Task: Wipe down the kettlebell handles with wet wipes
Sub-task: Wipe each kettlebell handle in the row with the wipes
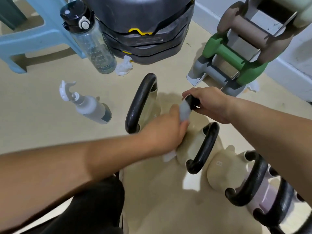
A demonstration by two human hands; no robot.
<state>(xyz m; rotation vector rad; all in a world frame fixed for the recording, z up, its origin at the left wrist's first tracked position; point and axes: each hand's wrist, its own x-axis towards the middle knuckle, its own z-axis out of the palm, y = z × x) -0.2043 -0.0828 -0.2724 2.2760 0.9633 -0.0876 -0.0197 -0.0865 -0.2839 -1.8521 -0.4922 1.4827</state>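
Several cream kettlebells with black handles stand on the floor in front of me. My right hand point(209, 103) grips the top of one black handle point(190, 102). My left hand point(166, 130) holds a white wet wipe point(184, 111) wrapped round that same handle just below the right hand; the wipe's tail shows under my palm. The kettlebell's body is mostly hidden behind my hands. To the left stands another black handle point(140, 102), and a further handle point(205, 146) is nearer me at the right.
A spray bottle point(89, 107) lies on the floor at left. A clear water bottle point(91, 39) and a crumpled used wipe point(124, 66) sit by black stacked weights point(143, 31). A dumbbell rack point(236, 56) stands at right, a blue stool point(33, 34) far left.
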